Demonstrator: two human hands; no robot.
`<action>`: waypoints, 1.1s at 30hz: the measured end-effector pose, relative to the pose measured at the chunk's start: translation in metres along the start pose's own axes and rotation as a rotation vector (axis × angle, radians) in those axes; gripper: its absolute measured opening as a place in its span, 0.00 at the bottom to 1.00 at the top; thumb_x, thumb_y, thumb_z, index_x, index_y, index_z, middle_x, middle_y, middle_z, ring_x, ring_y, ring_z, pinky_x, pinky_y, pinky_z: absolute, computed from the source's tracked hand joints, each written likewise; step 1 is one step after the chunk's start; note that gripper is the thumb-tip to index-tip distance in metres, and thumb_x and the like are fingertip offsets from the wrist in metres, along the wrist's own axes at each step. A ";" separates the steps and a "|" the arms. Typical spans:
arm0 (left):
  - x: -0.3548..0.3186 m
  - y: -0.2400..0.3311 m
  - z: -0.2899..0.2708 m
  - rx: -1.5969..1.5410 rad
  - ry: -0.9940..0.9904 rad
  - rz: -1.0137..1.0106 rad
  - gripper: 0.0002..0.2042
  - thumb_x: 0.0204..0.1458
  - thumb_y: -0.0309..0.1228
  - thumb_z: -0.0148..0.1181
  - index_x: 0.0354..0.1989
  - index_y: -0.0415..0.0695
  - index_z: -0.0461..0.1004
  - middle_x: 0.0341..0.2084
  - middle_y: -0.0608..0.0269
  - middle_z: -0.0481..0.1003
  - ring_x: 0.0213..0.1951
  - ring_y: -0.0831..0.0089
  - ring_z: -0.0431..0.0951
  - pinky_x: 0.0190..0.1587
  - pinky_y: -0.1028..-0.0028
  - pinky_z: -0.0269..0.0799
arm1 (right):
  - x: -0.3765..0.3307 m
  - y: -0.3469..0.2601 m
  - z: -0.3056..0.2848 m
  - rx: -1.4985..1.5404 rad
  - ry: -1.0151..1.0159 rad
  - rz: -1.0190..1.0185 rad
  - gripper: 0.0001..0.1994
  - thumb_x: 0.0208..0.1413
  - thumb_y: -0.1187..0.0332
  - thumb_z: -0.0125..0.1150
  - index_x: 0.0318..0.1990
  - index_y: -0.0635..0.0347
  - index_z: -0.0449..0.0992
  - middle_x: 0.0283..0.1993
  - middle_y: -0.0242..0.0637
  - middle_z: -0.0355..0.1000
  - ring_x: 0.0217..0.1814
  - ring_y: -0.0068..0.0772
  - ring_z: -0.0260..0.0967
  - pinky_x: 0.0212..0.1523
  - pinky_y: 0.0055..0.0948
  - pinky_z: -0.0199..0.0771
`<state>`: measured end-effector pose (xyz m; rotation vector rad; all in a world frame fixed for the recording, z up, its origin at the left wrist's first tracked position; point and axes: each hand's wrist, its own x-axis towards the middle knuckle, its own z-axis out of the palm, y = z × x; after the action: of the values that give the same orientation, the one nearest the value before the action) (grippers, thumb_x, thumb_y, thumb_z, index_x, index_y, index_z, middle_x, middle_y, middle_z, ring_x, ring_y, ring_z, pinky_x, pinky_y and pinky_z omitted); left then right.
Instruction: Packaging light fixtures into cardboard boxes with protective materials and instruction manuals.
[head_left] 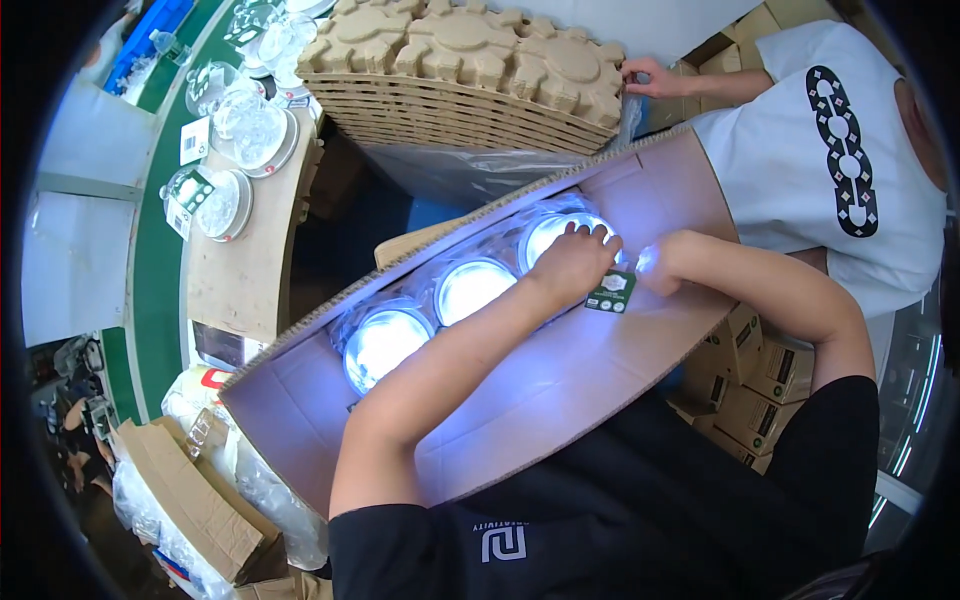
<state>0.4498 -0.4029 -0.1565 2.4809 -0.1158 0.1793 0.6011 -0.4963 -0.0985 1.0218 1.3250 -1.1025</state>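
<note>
An open cardboard box (540, 400) lies before me, with three round, brightly lit lamps in a row along its far side: a left lamp (385, 350), a middle lamp (470, 292) and a right lamp (545, 240). My left hand (578, 262) is on the right lamp, its fingers bent over the right edge. Just below those fingers a green tag (611, 291) shows. Inside the box's right end, my right hand (668, 262) is closed, fingertips bright with glare; whatever they hold cannot be made out. Clear plastic film surrounds the lamps.
Stacked moulded pulp trays (470, 60) rise beyond the box. At the left, a wooden bench (240, 285) carries several clear-domed lamps (255, 125). A co-worker in a white shirt (800, 120) reaches toward the trays. Small brown boxes (745, 380) are at right, plastic bags (270, 490) at lower left.
</note>
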 end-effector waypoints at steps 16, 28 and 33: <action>-0.094 0.016 -0.125 0.143 -0.458 -0.258 0.13 0.54 0.28 0.59 0.46 0.37 0.70 0.44 0.44 0.73 0.46 0.47 0.76 0.46 0.55 0.74 | -0.065 -0.013 -0.032 0.146 0.796 -0.050 0.19 0.44 0.61 0.73 0.40 0.66 0.80 0.36 0.49 0.80 0.40 0.50 0.79 0.40 0.45 0.78; -0.163 0.023 -0.102 0.009 -0.336 -0.705 0.37 0.52 0.42 0.68 0.61 0.31 0.55 0.55 0.29 0.66 0.41 0.38 0.79 0.42 0.55 0.78 | 0.006 -0.013 -0.043 0.067 0.749 0.107 0.22 0.70 0.60 0.33 0.60 0.65 0.66 0.31 0.49 0.77 0.33 0.48 0.78 0.37 0.47 0.77; -0.168 0.024 -0.072 0.103 -0.115 -0.642 0.34 0.51 0.42 0.69 0.56 0.31 0.58 0.43 0.32 0.73 0.37 0.41 0.80 0.38 0.57 0.78 | -0.006 -0.015 -0.043 0.153 0.789 0.063 0.20 0.66 0.63 0.42 0.60 0.64 0.67 0.34 0.50 0.79 0.32 0.49 0.78 0.35 0.47 0.76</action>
<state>0.2736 -0.3713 -0.1121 2.4929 0.6493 -0.2346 0.5776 -0.4571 -0.0924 1.7039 1.8149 -0.7741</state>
